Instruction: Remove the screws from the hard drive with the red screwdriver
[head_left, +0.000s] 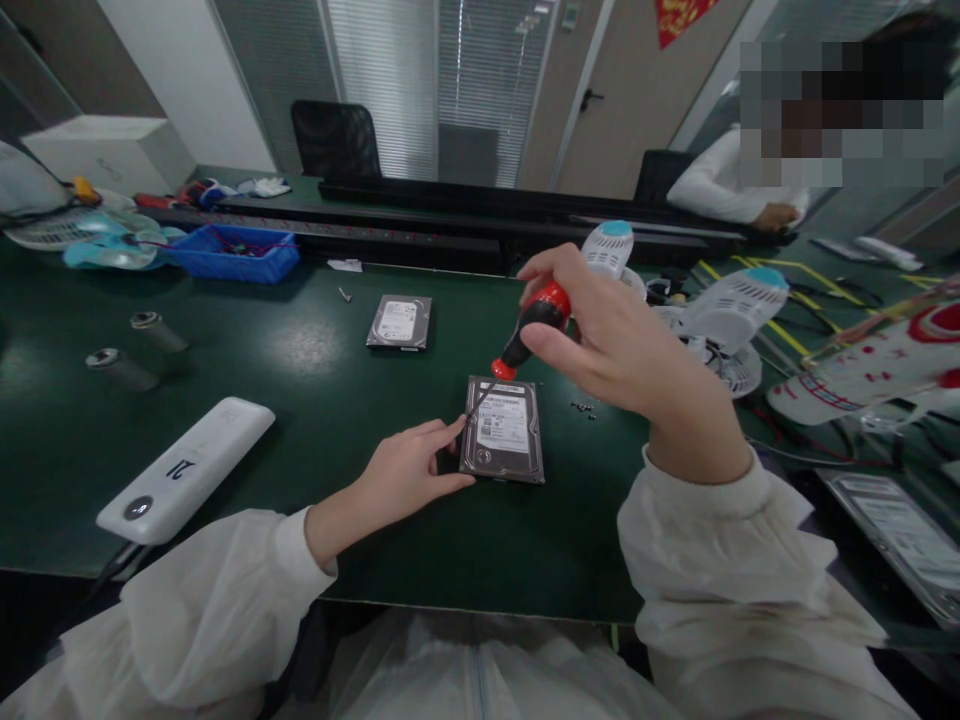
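A hard drive (529,455) with a white label lies flat on the green table in front of me. My right hand (592,330) is closed round the red and black handle of a screwdriver (521,335). Its thin shaft slants down to the left edge of the drive, where the screw under the tip is too small to make out. Against that same edge, my left hand (409,465) steadies the drive, index finger beside the screwdriver tip and thumb at the near corner. Several small screws (583,408) lie right of the drive.
A second hard drive (400,322) lies farther back. At left are a white power bank (187,470), two metal cylinders (157,330) and a blue tray (232,255). White fans (735,305) and another drive (900,530) are at right. A person (720,180) sits opposite.
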